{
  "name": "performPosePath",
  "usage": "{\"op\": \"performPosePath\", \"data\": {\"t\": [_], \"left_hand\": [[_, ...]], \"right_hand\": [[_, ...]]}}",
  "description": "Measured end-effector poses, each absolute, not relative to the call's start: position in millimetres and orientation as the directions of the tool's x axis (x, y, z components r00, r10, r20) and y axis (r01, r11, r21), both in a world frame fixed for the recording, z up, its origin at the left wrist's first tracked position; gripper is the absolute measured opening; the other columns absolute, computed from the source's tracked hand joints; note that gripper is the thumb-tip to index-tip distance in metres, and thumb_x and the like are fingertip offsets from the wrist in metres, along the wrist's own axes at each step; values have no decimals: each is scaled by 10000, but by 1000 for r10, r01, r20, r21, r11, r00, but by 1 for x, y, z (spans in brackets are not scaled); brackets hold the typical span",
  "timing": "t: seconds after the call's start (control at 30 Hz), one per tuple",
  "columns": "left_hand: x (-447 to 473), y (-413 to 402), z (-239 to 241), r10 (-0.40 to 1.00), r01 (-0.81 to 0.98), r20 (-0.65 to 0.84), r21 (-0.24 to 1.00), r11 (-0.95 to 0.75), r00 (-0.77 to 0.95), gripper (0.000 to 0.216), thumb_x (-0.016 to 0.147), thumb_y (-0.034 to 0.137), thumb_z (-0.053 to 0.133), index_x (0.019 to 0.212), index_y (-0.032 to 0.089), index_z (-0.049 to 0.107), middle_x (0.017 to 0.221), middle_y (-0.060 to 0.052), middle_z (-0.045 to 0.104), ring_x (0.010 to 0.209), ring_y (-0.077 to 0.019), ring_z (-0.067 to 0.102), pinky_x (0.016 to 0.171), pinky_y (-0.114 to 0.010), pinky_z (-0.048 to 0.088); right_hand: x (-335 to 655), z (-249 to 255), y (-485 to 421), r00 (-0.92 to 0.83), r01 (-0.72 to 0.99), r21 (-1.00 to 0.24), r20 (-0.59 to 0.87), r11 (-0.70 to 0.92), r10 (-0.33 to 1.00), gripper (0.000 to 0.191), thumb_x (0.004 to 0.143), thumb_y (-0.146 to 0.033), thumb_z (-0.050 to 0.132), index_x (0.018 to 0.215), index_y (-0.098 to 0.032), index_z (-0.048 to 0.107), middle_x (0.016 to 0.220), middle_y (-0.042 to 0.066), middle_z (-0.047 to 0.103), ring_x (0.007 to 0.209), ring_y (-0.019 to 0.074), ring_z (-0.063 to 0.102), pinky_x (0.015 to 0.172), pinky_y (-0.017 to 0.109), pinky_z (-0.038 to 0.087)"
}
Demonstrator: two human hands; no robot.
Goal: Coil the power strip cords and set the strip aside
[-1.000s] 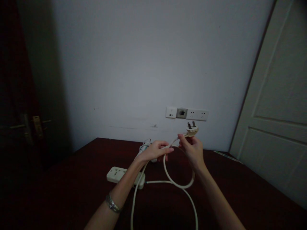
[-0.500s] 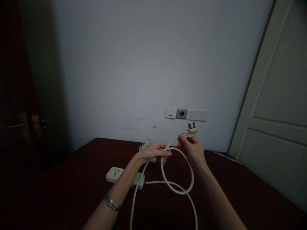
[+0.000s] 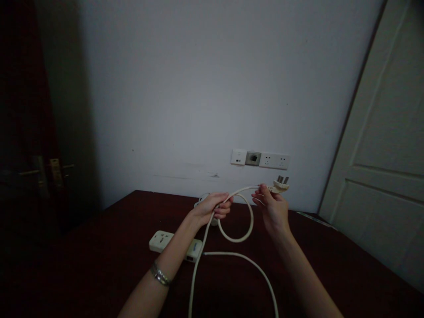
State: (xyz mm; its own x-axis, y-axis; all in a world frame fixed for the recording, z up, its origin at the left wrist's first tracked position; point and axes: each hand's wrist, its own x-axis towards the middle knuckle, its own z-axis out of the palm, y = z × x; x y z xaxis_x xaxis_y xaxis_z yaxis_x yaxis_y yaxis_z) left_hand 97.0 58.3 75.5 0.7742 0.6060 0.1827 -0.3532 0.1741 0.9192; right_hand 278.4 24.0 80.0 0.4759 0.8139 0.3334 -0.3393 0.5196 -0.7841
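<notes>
My left hand [image 3: 217, 206] is closed around a white power cord [image 3: 251, 221], which makes a loop to the right of my fingers and hangs down toward me. Between thumb and fingers, my right hand [image 3: 273, 207] pinches the neck of the three-pin plug [image 3: 281, 184], whose metal prongs point up. Partly behind my left forearm lies a white power strip [image 3: 162, 240] on the dark table, and the cord runs from its right end. Behind my left hand sits a pale corded item [image 3: 201, 199], mostly hidden.
Wall sockets [image 3: 274, 160] and switch plates are set in the wall above the back edge of the dark red table [image 3: 115, 247]. A white panelled door [image 3: 380, 185] stands at the right, and a dark door with a handle [image 3: 56, 172] at the left.
My right hand has carried the plug to the right, away from my left hand. The loop of cord has become smaller and higher, and my left fingers have closed more around it.
</notes>
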Motion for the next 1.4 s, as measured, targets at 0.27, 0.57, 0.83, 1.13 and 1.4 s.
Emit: {"op": "performPosePath", "data": {"t": [0.27,0.57,0.83,1.13,1.4], "left_hand": [[84,62,85,720,-375,213,924,71,660,221,844,330,511,787,117,495,513,101,216,359,-8,112,319,-112,95],[64,63,92,699,-231,130,971,52,703,190,849,293,499,785,116,526,499,97,218,361,-11,106,316,-127,73],[77,49,91,611,-48,3,997,58,792,228,826,324,541,716,127,508,478,99,236,357,-7,110,318,-142,54],[77,51,89,642,-94,134,991,-97,755,280,843,359,494,732,107,545,451,49,441,300,-26,313,298,-166,184],[81,47,93,745,-220,270,961,-168,611,317,828,386,484,846,85,581,476,21,515,341,-76,472,337,-174,344]], "right_hand": [[263,65,32,-17,-425,-905,39,28,999,405,786,-569,494,855,-185,602,763,60,661,642,147,641,618,284,527],[290,95,-17,-248,503,-835,104,220,963,446,708,-538,609,533,-128,632,503,70,614,401,120,523,379,206,371],[279,100,-15,-268,549,-582,557,599,786,344,648,-402,718,933,-211,700,716,26,622,609,141,515,539,243,385],[278,96,-4,-403,557,-445,593,701,697,300,866,-400,481,849,-207,710,713,25,536,660,128,503,621,239,383],[273,88,5,-129,561,-500,734,660,666,349,865,-414,474,891,-151,703,806,62,668,727,170,580,682,262,418]]}}
